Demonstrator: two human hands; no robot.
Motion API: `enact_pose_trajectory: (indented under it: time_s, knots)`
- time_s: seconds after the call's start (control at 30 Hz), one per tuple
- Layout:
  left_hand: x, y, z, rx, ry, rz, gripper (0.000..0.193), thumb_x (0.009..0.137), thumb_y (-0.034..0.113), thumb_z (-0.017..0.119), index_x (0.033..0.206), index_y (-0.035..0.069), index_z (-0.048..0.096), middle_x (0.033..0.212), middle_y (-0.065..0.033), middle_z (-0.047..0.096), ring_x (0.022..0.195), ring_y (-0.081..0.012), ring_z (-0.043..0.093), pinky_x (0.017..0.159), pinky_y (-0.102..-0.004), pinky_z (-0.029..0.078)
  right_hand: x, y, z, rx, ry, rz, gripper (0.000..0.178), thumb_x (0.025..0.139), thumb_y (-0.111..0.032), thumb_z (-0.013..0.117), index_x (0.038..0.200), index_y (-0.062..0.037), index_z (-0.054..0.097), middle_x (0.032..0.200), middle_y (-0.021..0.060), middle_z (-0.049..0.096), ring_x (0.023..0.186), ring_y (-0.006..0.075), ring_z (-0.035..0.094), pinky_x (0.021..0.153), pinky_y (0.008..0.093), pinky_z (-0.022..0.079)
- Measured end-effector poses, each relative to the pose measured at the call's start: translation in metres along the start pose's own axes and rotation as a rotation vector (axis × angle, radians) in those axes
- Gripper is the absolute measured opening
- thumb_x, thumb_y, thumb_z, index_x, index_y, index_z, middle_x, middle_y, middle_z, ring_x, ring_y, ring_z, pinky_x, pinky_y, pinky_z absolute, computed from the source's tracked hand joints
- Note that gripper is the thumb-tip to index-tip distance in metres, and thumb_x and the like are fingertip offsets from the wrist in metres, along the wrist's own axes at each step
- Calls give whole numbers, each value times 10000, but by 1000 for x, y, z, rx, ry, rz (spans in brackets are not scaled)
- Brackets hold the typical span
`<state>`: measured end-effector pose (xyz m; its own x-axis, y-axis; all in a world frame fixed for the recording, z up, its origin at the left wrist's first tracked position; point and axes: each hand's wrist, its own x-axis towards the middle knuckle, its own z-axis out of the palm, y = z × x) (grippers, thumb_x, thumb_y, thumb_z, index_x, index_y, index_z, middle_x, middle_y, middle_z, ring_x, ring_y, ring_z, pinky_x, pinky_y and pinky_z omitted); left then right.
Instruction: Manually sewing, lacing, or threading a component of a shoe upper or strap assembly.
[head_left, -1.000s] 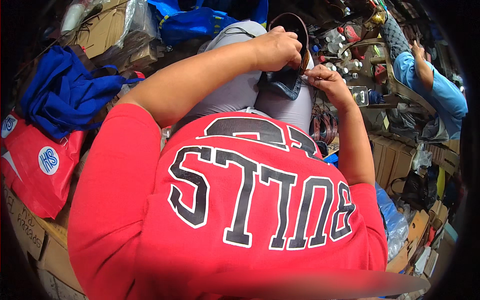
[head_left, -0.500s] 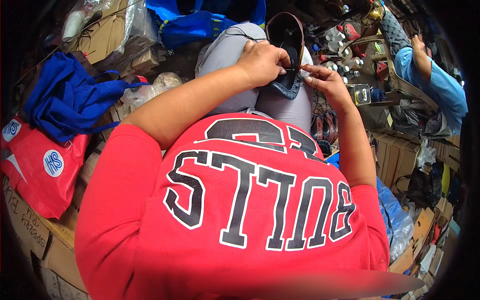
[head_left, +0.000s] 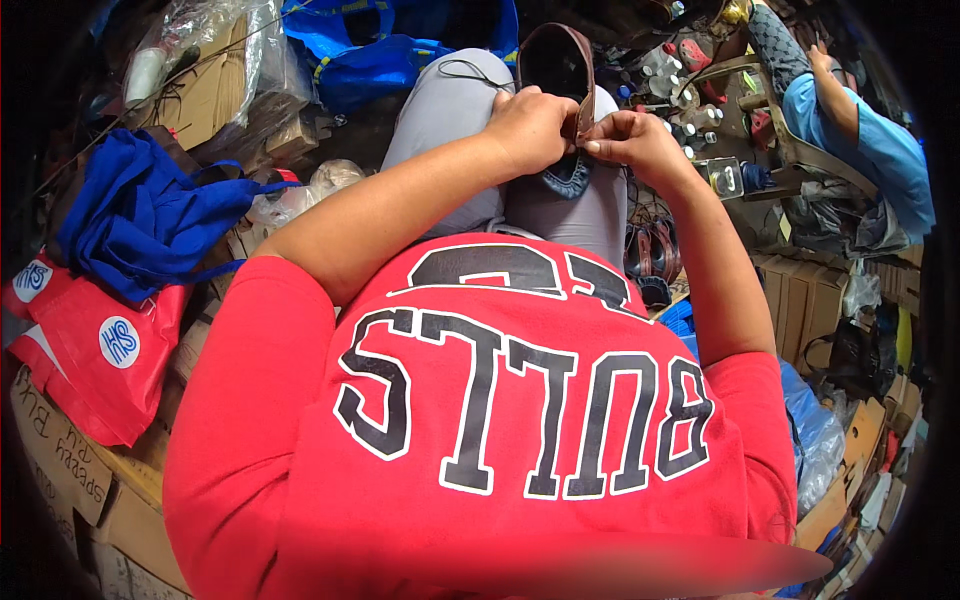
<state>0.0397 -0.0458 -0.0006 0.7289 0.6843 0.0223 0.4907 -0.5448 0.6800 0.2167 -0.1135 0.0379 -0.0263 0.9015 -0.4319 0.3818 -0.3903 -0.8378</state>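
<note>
A dark shoe [head_left: 555, 62] with a brown rim lies across my grey-trousered knees, its opening facing up. My left hand [head_left: 535, 130] is closed on the shoe's edge, thumb and fingers bent over it. Against the same edge, my right hand [head_left: 638, 142] pinches with thumb and forefinger, close to the left fingertips. What sits in that pinch is too small to make out. Below the hands shows the shoe's dark blue stitched end [head_left: 567, 180]. A thin black cord [head_left: 470, 68] lies over my left knee and runs toward the left hand.
At left lie a blue cloth bag [head_left: 150, 215], a red plastic bag [head_left: 90, 370] and cardboard boxes [head_left: 60, 450]. A blue bag [head_left: 370, 60] is beyond my knees. Several bottles [head_left: 690, 120] and a pair of shoes [head_left: 652, 250] are at right, near another person in a light-blue shirt [head_left: 850, 140].
My right hand has moved in toward the left hand, and its fingertips now meet at the shoe's edge. The shoe has shifted and turned slightly; the hands cover more of it.
</note>
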Motion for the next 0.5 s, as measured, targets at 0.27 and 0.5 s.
enact_pose_trajectory:
  time_s: [0.27, 0.5]
  knots:
    - [14, 6, -32, 123, -241, -27, 188, 713, 119, 617, 867, 196, 695, 803, -49, 670, 909, -258, 600, 820, -438, 355, 21, 2, -7, 106, -163, 0, 124, 752, -71, 735, 758, -18, 623, 765, 15, 643, 695, 67, 561, 645, 211, 440]
    - [-9, -15, -31, 175, -122, 210, 91, 796, 120, 588, 863, 139, 647, 850, -41, 640, 954, -275, 528, 793, -431, 341, 15, 18, -32, 158, -109, -42, 150, 748, -126, 729, 750, -43, 604, 752, 7, 612, 716, 99, 540, 718, 244, 405]
